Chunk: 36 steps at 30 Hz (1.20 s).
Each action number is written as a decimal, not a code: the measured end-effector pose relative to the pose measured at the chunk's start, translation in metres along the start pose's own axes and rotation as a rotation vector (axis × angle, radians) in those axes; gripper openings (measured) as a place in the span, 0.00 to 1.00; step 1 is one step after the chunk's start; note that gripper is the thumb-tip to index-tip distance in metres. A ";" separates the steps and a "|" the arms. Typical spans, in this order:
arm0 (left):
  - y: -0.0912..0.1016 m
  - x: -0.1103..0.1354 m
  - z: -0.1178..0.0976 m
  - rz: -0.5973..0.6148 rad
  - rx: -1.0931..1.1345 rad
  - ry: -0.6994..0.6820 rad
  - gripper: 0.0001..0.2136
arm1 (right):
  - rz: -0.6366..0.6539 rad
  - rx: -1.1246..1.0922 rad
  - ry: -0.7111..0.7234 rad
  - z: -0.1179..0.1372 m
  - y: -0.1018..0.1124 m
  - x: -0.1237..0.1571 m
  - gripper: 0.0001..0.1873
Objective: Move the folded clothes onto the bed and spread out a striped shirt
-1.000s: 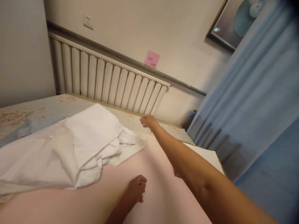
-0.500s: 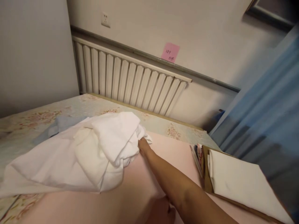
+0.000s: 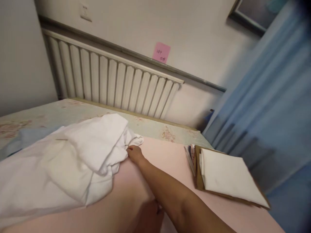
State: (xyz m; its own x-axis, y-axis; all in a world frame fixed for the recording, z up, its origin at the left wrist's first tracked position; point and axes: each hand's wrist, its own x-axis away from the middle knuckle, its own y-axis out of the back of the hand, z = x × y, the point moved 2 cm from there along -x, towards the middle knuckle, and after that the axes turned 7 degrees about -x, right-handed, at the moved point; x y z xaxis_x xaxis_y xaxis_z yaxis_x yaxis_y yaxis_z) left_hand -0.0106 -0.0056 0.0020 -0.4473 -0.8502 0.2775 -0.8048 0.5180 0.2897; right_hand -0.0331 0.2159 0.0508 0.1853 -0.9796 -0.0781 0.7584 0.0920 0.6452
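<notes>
A large rumpled white cloth (image 3: 97, 142) lies heaped across the left and middle of the pink sheet (image 3: 167, 155). My right hand (image 3: 134, 153) reaches in from the lower right, fingers closed at the cloth's right edge. The fingertips are partly hidden in its folds. Behind the heap, at the left, part of a light-blue cloth (image 3: 26, 139) shows. I cannot see my left hand; a dark patch below my right forearm is too unclear to make out.
To the right lie a folded white cloth (image 3: 225, 171) on a brown board-like item (image 3: 198, 181) and thin papers or booklets (image 3: 190, 158) beside it. A radiator (image 3: 109, 77) runs along the wall behind the flowered cover (image 3: 167, 133). A blue curtain (image 3: 262, 123) hangs at right.
The view has turned a little to the right, so everything sits further left in the picture. My right hand stays at the white cloth's edge.
</notes>
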 end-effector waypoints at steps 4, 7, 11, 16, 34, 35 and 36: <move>0.000 -0.006 0.000 -0.020 -0.047 0.038 0.12 | -0.089 0.082 -0.016 -0.037 0.065 0.065 0.09; -0.001 -0.011 0.002 -0.029 -0.062 0.037 0.12 | -0.185 0.169 -0.001 -0.064 0.135 0.120 0.12; -0.002 -0.012 0.001 -0.016 -0.036 0.058 0.12 | -0.434 0.336 -0.095 -0.100 0.242 0.187 0.12; 0.001 -0.012 0.000 -0.022 -0.051 0.045 0.11 | -0.739 0.487 -0.363 -0.143 0.335 0.242 0.19; 0.004 -0.005 -0.006 -0.017 0.048 0.053 0.09 | -0.656 -0.475 0.012 0.011 0.339 0.148 0.18; 0.003 -0.006 -0.005 -0.021 0.053 0.047 0.09 | -0.633 -0.526 0.066 0.038 0.331 0.129 0.17; 0.003 -0.007 -0.003 -0.024 0.057 0.042 0.09 | -0.606 -0.575 0.117 0.065 0.322 0.109 0.16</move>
State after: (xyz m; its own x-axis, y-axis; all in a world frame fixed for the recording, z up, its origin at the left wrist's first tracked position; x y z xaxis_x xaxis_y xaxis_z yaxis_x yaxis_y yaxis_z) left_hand -0.0086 0.0021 0.0040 -0.4121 -0.8570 0.3095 -0.8364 0.4905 0.2446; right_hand 0.1907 0.1266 0.2993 -0.3166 -0.8669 -0.3850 0.9418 -0.3357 -0.0184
